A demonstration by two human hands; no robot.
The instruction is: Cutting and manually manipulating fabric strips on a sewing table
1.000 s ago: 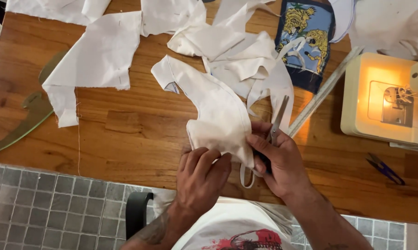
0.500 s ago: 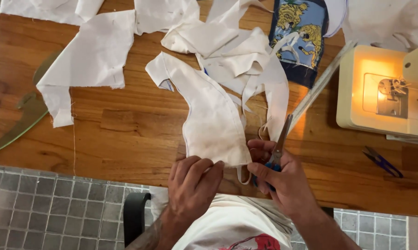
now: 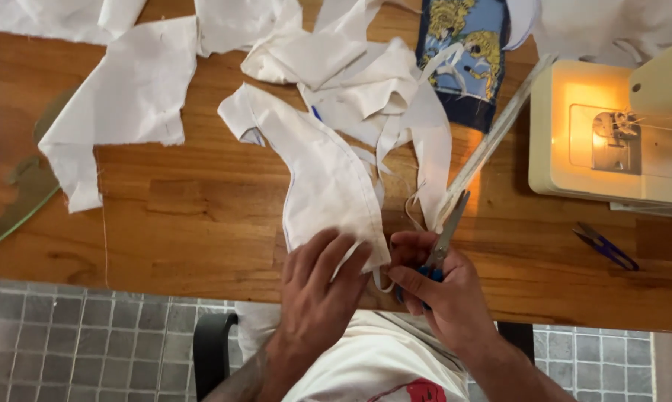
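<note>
Your right hand point(image 3: 444, 294) is gripping the blue-handled scissors point(image 3: 442, 242), blades pointing up away from you. Your left hand point(image 3: 317, 286) is pressing flat, fingers spread, on the white fabric piece point(image 3: 317, 175), which is lying just left of the scissors. The sewing machine point(image 3: 611, 134) is sitting well right of them.

Left hand point(image 3: 317, 286) lies flat, pressing the lower end of a white fabric piece point(image 3: 317, 167) on the wooden table point(image 3: 187, 223). Right hand point(image 3: 444, 294) grips blue-handled scissors point(image 3: 442, 242) (blades pointing away), just beside the fabric's edge. Sewing machine point(image 3: 611, 134) at right.
</note>
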